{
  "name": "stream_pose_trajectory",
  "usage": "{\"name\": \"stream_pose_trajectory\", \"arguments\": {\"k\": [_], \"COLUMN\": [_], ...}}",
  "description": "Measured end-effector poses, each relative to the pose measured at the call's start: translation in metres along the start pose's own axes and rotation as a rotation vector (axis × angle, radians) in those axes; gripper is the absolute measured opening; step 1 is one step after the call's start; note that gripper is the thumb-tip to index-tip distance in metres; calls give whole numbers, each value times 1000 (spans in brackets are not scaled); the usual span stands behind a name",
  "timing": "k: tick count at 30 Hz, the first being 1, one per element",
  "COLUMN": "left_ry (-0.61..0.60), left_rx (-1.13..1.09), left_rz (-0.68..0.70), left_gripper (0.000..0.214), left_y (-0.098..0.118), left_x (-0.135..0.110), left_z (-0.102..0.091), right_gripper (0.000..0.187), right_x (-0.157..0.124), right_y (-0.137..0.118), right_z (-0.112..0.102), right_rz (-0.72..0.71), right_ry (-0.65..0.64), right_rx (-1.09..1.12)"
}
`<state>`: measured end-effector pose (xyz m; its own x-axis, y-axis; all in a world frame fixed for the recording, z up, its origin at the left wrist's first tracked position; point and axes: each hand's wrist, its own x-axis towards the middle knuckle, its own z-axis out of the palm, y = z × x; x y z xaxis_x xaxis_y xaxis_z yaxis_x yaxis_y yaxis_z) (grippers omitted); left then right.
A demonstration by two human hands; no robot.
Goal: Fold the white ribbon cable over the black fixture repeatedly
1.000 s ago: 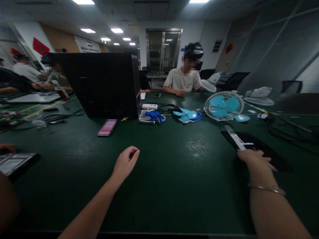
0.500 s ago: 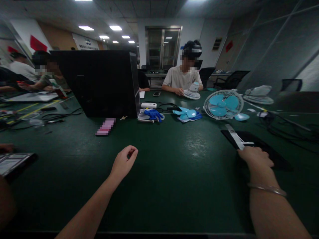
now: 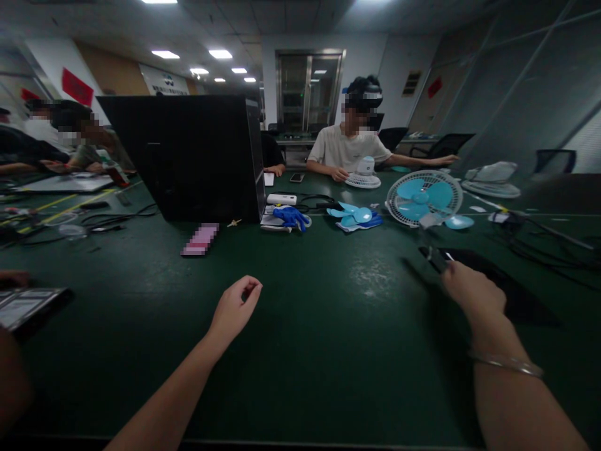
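from the head view, the right hand point(image 3: 472, 288) is at about 4 o'clock, its forearm coming in from 5 o'clock with a bracelet point(image 3: 509, 364) round the wrist. the back of this hand faces up, the knuckles are bent, and the fingers are closed on a narrow flat strip point(image 3: 437, 258), blurred, that juts toward 11 o'clock. the strip is tilted up off the worktop point(image 3: 323, 351), and a soft shadow lies on the green surface just to its left. its pale far end overlaps the lower rim of the caged fan point(image 3: 422, 198) at 2 o'clock; whether they touch cannot be told. a flat black sheet point(image 3: 521, 294) lies under and beyond the hand, toward 3 o'clock; contact between the two cannot be made out.

the left hand point(image 3: 235, 304) sits near 7:30, its forearm rising from 7 o'clock in one nearly straight line through the wrist. its fingers are curled in narrow, thumb tip close to the forefinger around a small hollow, pointing to about 1 o'clock. whether it rests on the worktop or floats just above is unclear. nearest to it is the phone point(image 3: 200, 239), off toward 11 o'clock, with the keys point(image 3: 233, 223) just past it beside the black computer case point(image 3: 188, 160). blue fan blades point(image 3: 354, 215) lie near 1 o'clock.
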<state>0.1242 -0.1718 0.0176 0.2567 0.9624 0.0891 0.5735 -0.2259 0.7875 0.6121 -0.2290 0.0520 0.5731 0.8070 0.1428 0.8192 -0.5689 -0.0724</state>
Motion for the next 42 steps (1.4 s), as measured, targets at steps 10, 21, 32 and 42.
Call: {"name": "stream_pose_trajectory", "arguments": {"k": [10, 21, 32, 42], "left_ry": [-88, -455, -361, -382], "left_rx": [-210, -618, -720, -877], "left_rz": [41, -137, -196, -169], "left_gripper": [46, 53, 34, 34], "left_y": [3, 11, 5, 7], "left_x": [0, -1, 1, 1], "left_z": [2, 2, 0, -3], "right_gripper": [54, 51, 76, 68], "right_x": [-45, -102, 14, 48], "right_y": [-85, -132, -15, 36], "right_z": [-4, -14, 21, 60], "right_rz": [-705, -1121, 94, 436], "right_ry": [-136, -155, -132, -233], "right_rx": [530, 306, 34, 46]}}
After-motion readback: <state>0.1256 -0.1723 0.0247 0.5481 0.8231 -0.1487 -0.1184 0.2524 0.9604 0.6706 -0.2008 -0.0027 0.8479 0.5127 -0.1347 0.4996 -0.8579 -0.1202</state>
